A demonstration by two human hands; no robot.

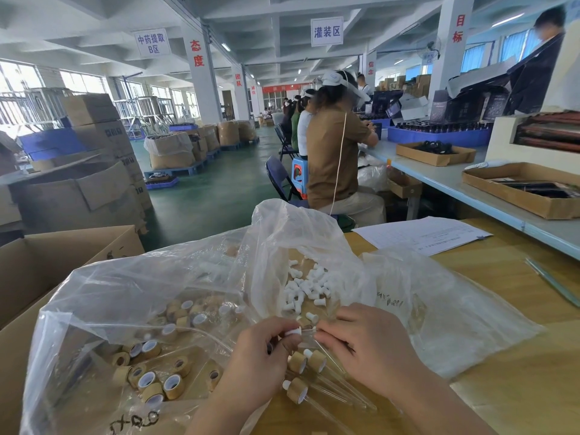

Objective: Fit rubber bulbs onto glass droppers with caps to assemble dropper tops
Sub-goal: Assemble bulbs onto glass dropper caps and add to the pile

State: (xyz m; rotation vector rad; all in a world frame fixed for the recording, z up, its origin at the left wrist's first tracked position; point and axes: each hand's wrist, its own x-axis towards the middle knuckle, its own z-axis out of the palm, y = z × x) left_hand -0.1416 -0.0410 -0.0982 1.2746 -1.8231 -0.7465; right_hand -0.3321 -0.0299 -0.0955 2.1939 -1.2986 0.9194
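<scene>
Caps (pixel 147 376) are bagged off to my left, and the risk I see is shoving the white bulb (pixel 293 332) on crooked, so the thin glass dropper (pixel 309 331) snaps or slips. Left hand (pixel 260 350) is curled, thumb and fingertips pinching the bulb. Right hand (pixel 370 340) is knuckles-up, fingers pinching the glass end right against it, above the finished droppers (pixel 306 361) on the table (pixel 502 356).

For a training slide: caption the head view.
Left hand pinches a small white rubber bulb, right hand a clear glass dropper tube, near assembled tan-capped droppers.
</scene>
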